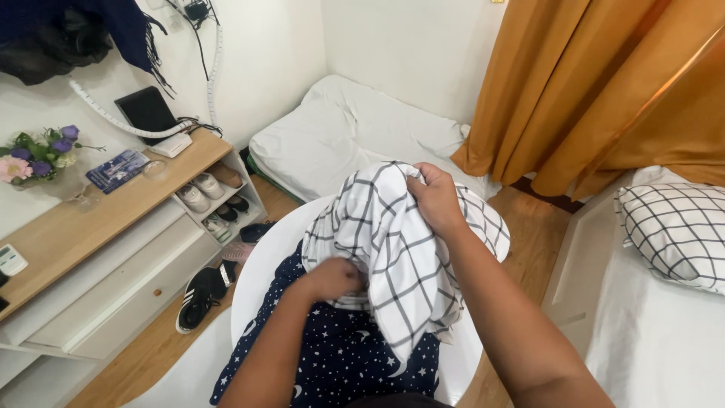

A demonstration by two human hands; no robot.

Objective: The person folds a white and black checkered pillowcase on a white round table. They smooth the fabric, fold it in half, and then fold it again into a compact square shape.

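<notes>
From the head view, our right hand (pixel 434 198) grips the top of the checked cloth (pixel 400 249) above the round white bench (pixel 260 264). Our left hand (pixel 332 278) is closed inside it. It looks only half handled, not yet folded.

Checked cloth (pixel 400 249) on round table (pixel 260 264), desk (pixel 91 227) left, bed (pixel 657 340) right

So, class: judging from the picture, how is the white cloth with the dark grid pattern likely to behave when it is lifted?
The white cloth with the dark grid pattern is probably floppy: it drapes in folds from the right hand. It seems light, since one bunched grip holds it up. It likely won't slide far, as its lower part bunches by the left hand on the navy star-printed fabric.
</notes>
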